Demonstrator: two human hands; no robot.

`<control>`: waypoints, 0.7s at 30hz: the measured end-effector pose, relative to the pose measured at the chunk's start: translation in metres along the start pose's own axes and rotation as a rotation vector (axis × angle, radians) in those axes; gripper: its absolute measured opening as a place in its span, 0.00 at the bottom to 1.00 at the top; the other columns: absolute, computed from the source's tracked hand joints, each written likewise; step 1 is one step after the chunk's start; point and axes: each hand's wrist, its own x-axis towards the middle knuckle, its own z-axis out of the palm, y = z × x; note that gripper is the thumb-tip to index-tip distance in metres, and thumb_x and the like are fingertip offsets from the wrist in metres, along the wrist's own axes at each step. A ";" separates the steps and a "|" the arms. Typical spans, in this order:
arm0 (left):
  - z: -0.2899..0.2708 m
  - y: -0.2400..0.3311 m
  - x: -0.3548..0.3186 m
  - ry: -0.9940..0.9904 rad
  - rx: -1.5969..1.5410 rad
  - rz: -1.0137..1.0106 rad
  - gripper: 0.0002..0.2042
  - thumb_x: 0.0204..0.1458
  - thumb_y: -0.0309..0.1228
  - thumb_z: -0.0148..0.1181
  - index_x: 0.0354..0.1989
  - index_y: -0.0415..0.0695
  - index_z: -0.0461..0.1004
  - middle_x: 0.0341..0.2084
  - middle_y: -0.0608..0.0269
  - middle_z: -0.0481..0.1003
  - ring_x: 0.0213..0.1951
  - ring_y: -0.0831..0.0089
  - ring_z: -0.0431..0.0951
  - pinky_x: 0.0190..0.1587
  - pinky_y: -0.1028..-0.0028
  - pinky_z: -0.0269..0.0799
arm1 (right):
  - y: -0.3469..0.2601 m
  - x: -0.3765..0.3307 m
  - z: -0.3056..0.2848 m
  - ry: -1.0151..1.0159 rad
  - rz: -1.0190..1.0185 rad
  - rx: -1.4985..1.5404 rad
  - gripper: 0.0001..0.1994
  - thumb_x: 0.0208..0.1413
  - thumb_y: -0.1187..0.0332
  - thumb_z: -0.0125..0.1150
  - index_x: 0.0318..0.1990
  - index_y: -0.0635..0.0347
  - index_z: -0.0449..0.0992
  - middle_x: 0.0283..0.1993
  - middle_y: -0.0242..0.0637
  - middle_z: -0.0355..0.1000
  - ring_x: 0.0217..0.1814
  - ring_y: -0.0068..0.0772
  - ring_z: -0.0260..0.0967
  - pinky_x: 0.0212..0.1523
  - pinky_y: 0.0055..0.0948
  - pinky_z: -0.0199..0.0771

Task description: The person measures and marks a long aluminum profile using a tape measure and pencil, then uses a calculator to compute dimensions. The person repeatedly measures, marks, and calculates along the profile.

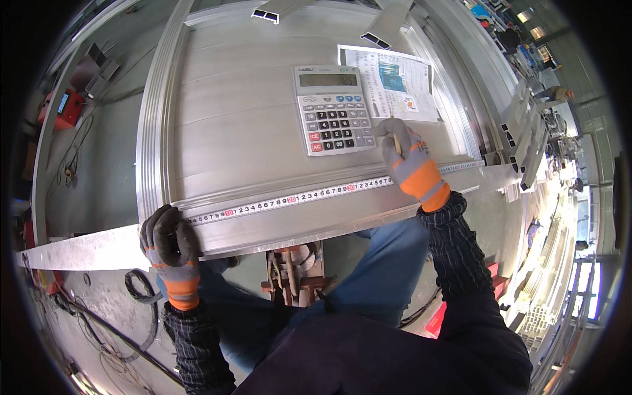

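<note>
A white tape measure blade lies stretched along the near bar of an aluminium frame. Its left end runs under my left hand, gloved in grey and orange, whose fingers curl over the frame's corner and press on the tape. My right hand, in a matching glove, is closed around a thin tan pencil, just above the bar and partly covering the tape. Beyond it, a grey calculator rests on the panel, beside a printed paper sheet that lies partly beneath it.
Cut aluminium profiles lie at the far side of the frame. A red box stands to the left, with cables on the floor. A metal stand is below the bar between my legs. Stacked profiles fill the right.
</note>
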 end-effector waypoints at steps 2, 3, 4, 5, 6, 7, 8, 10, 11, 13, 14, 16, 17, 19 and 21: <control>-0.001 -0.001 0.000 0.005 0.021 0.001 0.13 0.66 0.26 0.64 0.57 0.39 0.84 0.54 0.47 0.84 0.55 0.44 0.83 0.63 0.49 0.78 | 0.013 -0.009 0.006 -0.026 -0.041 -0.051 0.10 0.77 0.72 0.55 0.60 0.56 0.77 0.51 0.50 0.85 0.54 0.60 0.83 0.58 0.54 0.81; -0.002 -0.001 -0.001 0.008 0.036 0.000 0.13 0.66 0.26 0.64 0.57 0.39 0.84 0.54 0.47 0.84 0.55 0.44 0.83 0.63 0.49 0.78 | 0.013 -0.011 0.007 -0.040 -0.064 -0.072 0.11 0.78 0.72 0.54 0.61 0.58 0.77 0.54 0.49 0.85 0.56 0.57 0.83 0.60 0.52 0.81; -0.002 0.001 -0.001 0.003 0.034 -0.004 0.12 0.67 0.26 0.64 0.56 0.39 0.84 0.54 0.47 0.84 0.56 0.44 0.83 0.63 0.49 0.78 | 0.011 -0.017 0.008 -0.041 -0.040 -0.145 0.11 0.78 0.70 0.54 0.61 0.58 0.77 0.54 0.50 0.85 0.57 0.60 0.83 0.61 0.54 0.81; -0.003 0.000 -0.001 -0.009 0.036 0.006 0.12 0.69 0.27 0.64 0.57 0.39 0.83 0.55 0.47 0.84 0.56 0.45 0.83 0.63 0.50 0.78 | -0.002 -0.021 0.007 -0.040 -0.019 -0.216 0.12 0.78 0.69 0.55 0.61 0.58 0.77 0.55 0.51 0.85 0.57 0.62 0.83 0.61 0.57 0.80; -0.003 -0.002 -0.002 -0.022 0.039 0.016 0.12 0.70 0.28 0.63 0.58 0.38 0.83 0.56 0.47 0.84 0.56 0.45 0.83 0.64 0.50 0.78 | -0.007 -0.020 0.007 -0.056 0.005 -0.254 0.12 0.77 0.67 0.56 0.62 0.58 0.77 0.55 0.52 0.85 0.58 0.64 0.82 0.62 0.59 0.80; -0.004 -0.005 -0.002 -0.034 0.041 0.026 0.12 0.72 0.29 0.63 0.59 0.38 0.83 0.56 0.47 0.83 0.56 0.46 0.83 0.64 0.51 0.78 | -0.012 -0.018 0.007 -0.072 0.026 -0.292 0.13 0.77 0.66 0.57 0.62 0.58 0.77 0.56 0.53 0.85 0.58 0.66 0.82 0.63 0.61 0.79; -0.003 -0.007 -0.002 -0.038 0.046 0.027 0.12 0.72 0.29 0.63 0.59 0.38 0.83 0.56 0.47 0.83 0.57 0.46 0.83 0.64 0.50 0.78 | -0.013 -0.017 0.005 -0.103 0.052 -0.299 0.14 0.77 0.64 0.57 0.62 0.58 0.77 0.56 0.53 0.85 0.59 0.68 0.81 0.63 0.62 0.79; -0.002 -0.001 -0.003 -0.016 0.063 0.005 0.12 0.69 0.27 0.64 0.58 0.39 0.83 0.56 0.47 0.84 0.57 0.45 0.82 0.65 0.50 0.77 | -0.009 -0.019 0.004 -0.093 0.053 -0.290 0.15 0.76 0.64 0.58 0.63 0.59 0.77 0.56 0.54 0.85 0.59 0.69 0.81 0.64 0.63 0.78; -0.001 0.001 -0.002 -0.005 0.069 -0.006 0.12 0.68 0.26 0.64 0.57 0.39 0.83 0.56 0.48 0.84 0.58 0.45 0.82 0.65 0.49 0.77 | 0.000 -0.023 0.007 -0.052 0.029 -0.274 0.15 0.75 0.66 0.59 0.63 0.60 0.77 0.56 0.54 0.85 0.58 0.69 0.81 0.63 0.62 0.78; -0.005 0.000 -0.002 -0.006 0.080 0.013 0.12 0.71 0.29 0.64 0.59 0.39 0.83 0.56 0.48 0.84 0.57 0.46 0.83 0.65 0.50 0.77 | 0.018 -0.032 0.020 0.074 -0.044 -0.258 0.14 0.73 0.69 0.61 0.62 0.60 0.78 0.55 0.54 0.85 0.57 0.68 0.81 0.62 0.60 0.79; -0.006 0.000 -0.002 -0.011 0.083 0.024 0.12 0.73 0.30 0.64 0.59 0.39 0.83 0.56 0.48 0.84 0.57 0.46 0.83 0.65 0.51 0.78 | 0.019 -0.037 0.024 0.165 -0.079 -0.261 0.14 0.72 0.71 0.62 0.61 0.60 0.78 0.54 0.53 0.85 0.56 0.67 0.82 0.62 0.59 0.79; -0.003 -0.002 -0.003 -0.026 0.069 0.020 0.13 0.73 0.30 0.64 0.60 0.39 0.83 0.56 0.48 0.84 0.57 0.47 0.83 0.65 0.51 0.78 | 0.023 -0.048 0.026 0.287 -0.141 -0.253 0.13 0.70 0.75 0.63 0.60 0.60 0.79 0.53 0.51 0.85 0.55 0.65 0.82 0.60 0.56 0.79; -0.003 -0.004 -0.003 -0.031 0.066 0.018 0.13 0.73 0.30 0.64 0.60 0.39 0.83 0.56 0.48 0.84 0.57 0.47 0.83 0.65 0.51 0.78 | 0.002 -0.043 0.019 0.320 -0.171 -0.237 0.13 0.69 0.76 0.64 0.59 0.60 0.80 0.53 0.51 0.86 0.54 0.63 0.83 0.59 0.55 0.80; -0.004 -0.006 -0.004 -0.027 0.072 0.025 0.13 0.73 0.31 0.65 0.60 0.39 0.83 0.56 0.48 0.84 0.57 0.47 0.83 0.65 0.52 0.78 | -0.010 -0.040 0.015 0.370 -0.192 -0.216 0.13 0.68 0.78 0.65 0.57 0.60 0.81 0.52 0.48 0.86 0.53 0.60 0.83 0.57 0.53 0.80; -0.003 -0.007 -0.005 -0.012 0.084 0.039 0.13 0.73 0.31 0.65 0.60 0.40 0.83 0.56 0.48 0.84 0.57 0.47 0.83 0.64 0.52 0.78 | -0.007 -0.039 0.016 0.403 -0.177 -0.205 0.12 0.68 0.78 0.65 0.56 0.60 0.82 0.50 0.46 0.87 0.53 0.58 0.84 0.56 0.52 0.80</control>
